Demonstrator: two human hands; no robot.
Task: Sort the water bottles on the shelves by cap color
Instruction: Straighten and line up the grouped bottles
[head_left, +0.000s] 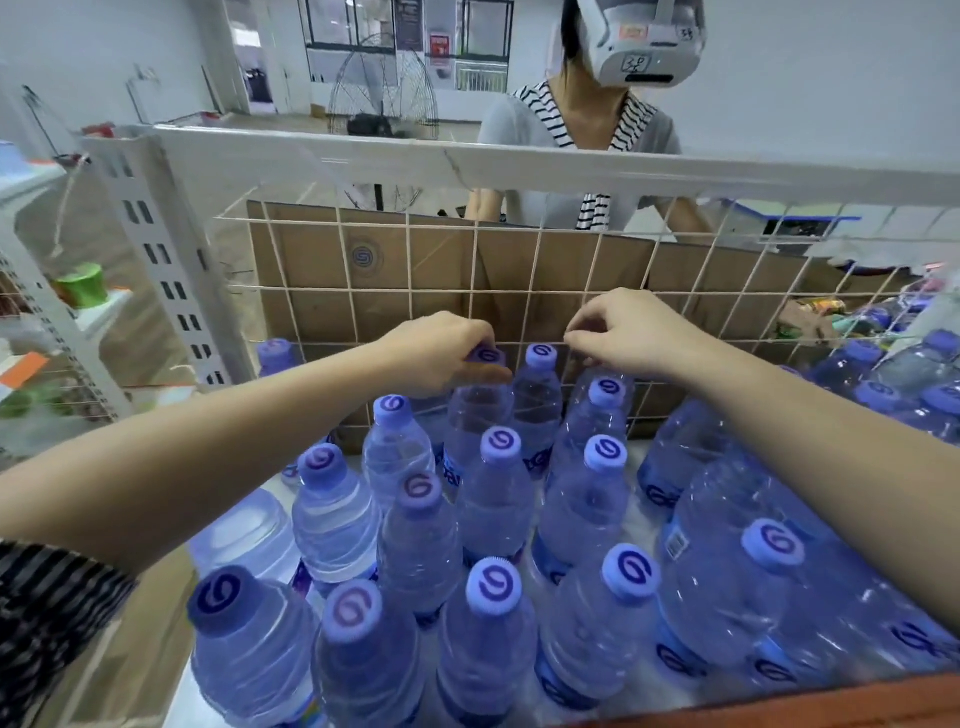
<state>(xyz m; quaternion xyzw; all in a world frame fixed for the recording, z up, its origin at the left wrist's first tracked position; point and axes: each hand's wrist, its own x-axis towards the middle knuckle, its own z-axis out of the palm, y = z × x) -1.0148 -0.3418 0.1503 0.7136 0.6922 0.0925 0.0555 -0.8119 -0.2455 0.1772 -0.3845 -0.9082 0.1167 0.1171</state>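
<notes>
Peeking from left grip (441, 349): bottle cap (488, 356)

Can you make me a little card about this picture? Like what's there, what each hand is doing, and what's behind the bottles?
things: many water bottles, upright and close together
caps: blue-purple with a swirl; the front-left cap looks darker
left: the left hand grips the top of a back-row bottle
right: the right hand has curled fingers above the back row; whether it holds anything is hidden
behind: a wire grid, cardboard and a person in a headset
</notes>
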